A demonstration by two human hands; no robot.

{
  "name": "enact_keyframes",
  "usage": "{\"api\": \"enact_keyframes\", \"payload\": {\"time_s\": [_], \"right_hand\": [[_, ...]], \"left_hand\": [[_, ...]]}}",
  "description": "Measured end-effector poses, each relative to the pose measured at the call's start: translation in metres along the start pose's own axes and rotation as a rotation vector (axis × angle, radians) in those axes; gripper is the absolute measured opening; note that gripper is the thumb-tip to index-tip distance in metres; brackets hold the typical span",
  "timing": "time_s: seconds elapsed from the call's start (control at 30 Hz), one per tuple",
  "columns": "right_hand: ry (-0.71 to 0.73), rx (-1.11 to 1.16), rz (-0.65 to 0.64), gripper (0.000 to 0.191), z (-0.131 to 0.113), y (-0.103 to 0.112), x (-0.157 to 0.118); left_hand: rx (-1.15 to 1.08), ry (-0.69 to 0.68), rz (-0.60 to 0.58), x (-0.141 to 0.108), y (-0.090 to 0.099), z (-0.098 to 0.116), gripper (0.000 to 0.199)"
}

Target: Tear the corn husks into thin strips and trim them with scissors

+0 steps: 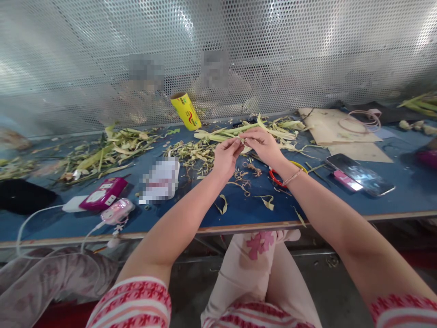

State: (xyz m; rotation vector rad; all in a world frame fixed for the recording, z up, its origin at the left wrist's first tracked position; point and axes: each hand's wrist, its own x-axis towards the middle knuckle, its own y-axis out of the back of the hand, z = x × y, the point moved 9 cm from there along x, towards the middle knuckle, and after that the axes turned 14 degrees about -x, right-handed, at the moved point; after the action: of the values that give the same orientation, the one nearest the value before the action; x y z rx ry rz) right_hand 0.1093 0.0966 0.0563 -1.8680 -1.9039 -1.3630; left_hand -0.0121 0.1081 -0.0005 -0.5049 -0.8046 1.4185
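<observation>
Both hands meet over a heap of green and dried plant stalks (211, 136) on the blue table. My left hand (226, 157) is closed, its thumb and fingers pinching a small pale piece of plant. From the right, my right hand (262, 142) pinches the same pale piece, its fingertips close to the left ones. The piece is small and partly hidden by the fingers. Below the hands lie curled dry scraps (244, 184), and a red ring (277, 178) shows beside my right wrist.
A yellow tube (186, 111) leans against the perforated metal wall. At left are another plant heap (105, 157), a magenta power bank (104, 194) and white cables. At right lie a phone (360, 174) and brown cardboard (327, 127). A person's legs (58, 278) show at lower left.
</observation>
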Motion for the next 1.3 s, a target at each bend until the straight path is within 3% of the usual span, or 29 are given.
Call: {"api": "enact_keyframes", "payload": {"time_s": [0.33, 0.6, 0.87, 1.0, 1.1, 1.3], "right_hand": [[0.127, -0.184, -0.014, 0.033, -0.022, -0.001, -0.005], [0.177, -0.206, -0.011, 0.033, -0.025, -0.002, -0.006], [-0.104, -0.002, 0.046, 0.014, 0.015, -0.002, 0.002], [-0.229, 0.027, 0.017, 0.022, 0.03, -0.005, 0.002], [-0.224, -0.029, -0.012, 0.027, 0.024, -0.003, 0.0], [-0.117, -0.241, -0.023, 0.016, 0.002, 0.002, -0.003]], "left_hand": [[0.03, -0.009, -0.013, 0.002, 0.002, 0.001, 0.008], [0.023, -0.008, -0.021, 0.003, 0.001, 0.0, 0.008], [0.122, -0.055, -0.024, 0.001, -0.002, 0.004, 0.009], [0.227, -0.12, -0.087, 0.002, -0.005, 0.005, 0.009], [0.273, -0.13, -0.109, 0.002, -0.005, 0.004, 0.011], [0.275, -0.09, -0.15, 0.0, -0.01, 0.001, 0.011]]}}
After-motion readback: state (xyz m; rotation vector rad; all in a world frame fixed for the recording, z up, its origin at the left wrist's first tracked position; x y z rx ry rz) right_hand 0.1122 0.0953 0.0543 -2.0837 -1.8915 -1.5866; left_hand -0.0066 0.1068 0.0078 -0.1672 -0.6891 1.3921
